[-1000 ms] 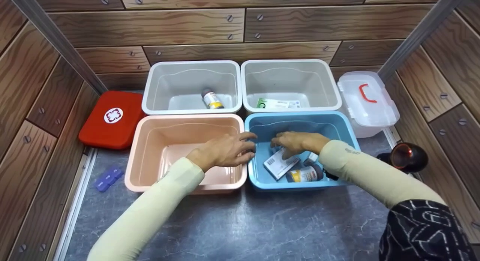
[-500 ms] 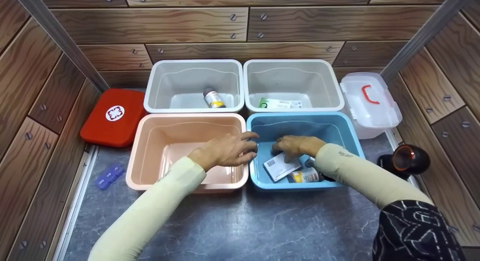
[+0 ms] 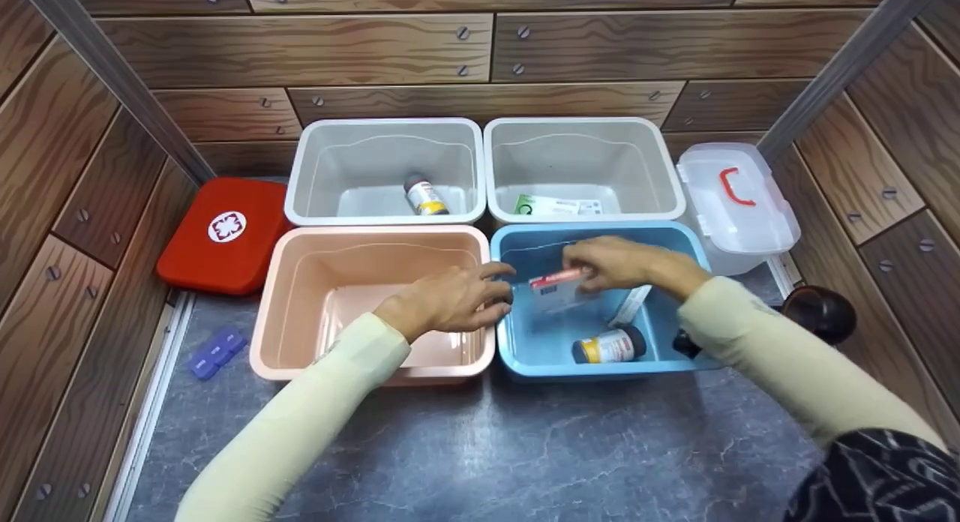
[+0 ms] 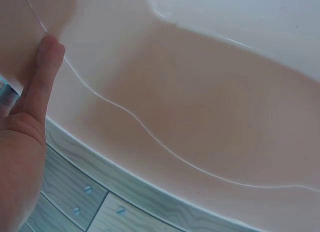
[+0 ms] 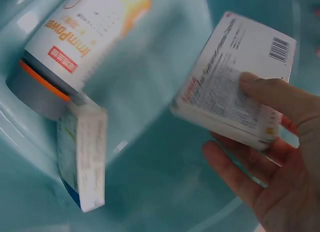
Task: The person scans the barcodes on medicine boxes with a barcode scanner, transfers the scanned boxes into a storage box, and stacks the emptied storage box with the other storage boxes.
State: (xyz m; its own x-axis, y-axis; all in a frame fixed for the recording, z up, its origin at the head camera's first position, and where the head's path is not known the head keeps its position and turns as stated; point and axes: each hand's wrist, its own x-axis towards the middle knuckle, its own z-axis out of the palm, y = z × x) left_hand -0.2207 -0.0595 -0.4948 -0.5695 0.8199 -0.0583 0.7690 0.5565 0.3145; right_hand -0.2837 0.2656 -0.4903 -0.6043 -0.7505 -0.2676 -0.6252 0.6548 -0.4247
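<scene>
My right hand (image 3: pixel 611 263) pinches a white medicine box (image 5: pixel 240 74) with a red side and a barcode, thumb on the printed face and fingers beneath. It holds the box above the floor of the blue bin (image 3: pixel 517 361). Below, a supplement bottle (image 3: pixel 609 346) with a dark cap lies on its side. A smaller white carton (image 3: pixel 630 306) leans close to it, near the bottle's cap in the right wrist view. My left hand (image 3: pixel 454 301) rests over the rim between the peach bin (image 3: pixel 300 241) and the blue bin, fingers loosely bent, with one digit along the peach inner wall.
Two grey bins stand behind: the left one (image 3: pixel 386 124) holds a bottle (image 3: pixel 426 196), the right one (image 3: pixel 581 124) green-and-white packs (image 3: pixel 555 205). A red first-aid case (image 3: pixel 214 248) and purple pill organizer (image 3: pixel 217 351) lie left. A clear lidded box (image 3: pixel 739 207) and black scanner (image 3: pixel 821 316) stand right.
My right hand has lifted the medicine box off the blue bin's floor and turned it so its red side shows. The smaller carton is uncovered. My left hand has stayed put.
</scene>
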